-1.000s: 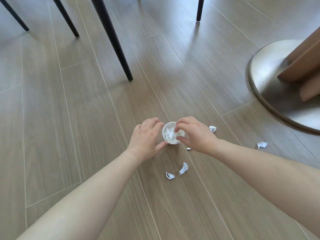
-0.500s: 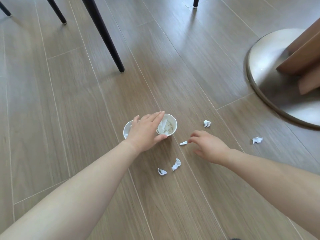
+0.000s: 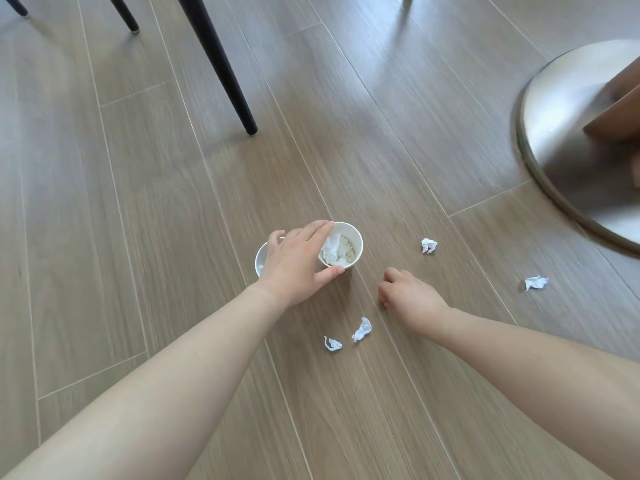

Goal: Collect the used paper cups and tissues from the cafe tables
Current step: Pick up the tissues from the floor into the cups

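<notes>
A white paper cup (image 3: pixel 349 239) stuffed with crumpled tissues stands on the wooden floor. My left hand (image 3: pixel 298 265) grips it, with the thumb on its near side and the fingers over its far rim. A second white cup (image 3: pixel 260 259) shows only as a sliver behind that hand. My right hand (image 3: pixel 408 296) rests on the floor to the cup's right, its fingers curled down over a small tissue scrap that is hidden beneath them. Loose tissue wads lie nearby: one (image 3: pixel 428 245) beyond the right hand, one (image 3: pixel 535 282) far right, and two (image 3: pixel 362 329) (image 3: pixel 332 344) between my forearms.
Black chair legs (image 3: pixel 221 64) stand at the upper left. A round metal table base (image 3: pixel 581 140) with a wooden column (image 3: pixel 620 109) fills the right edge. Everything lies on wood-plank flooring.
My right hand left the cup, dropped to the floor and curled over the small scrap beside it. My left hand stayed on the cup, and a second cup came into view behind it.
</notes>
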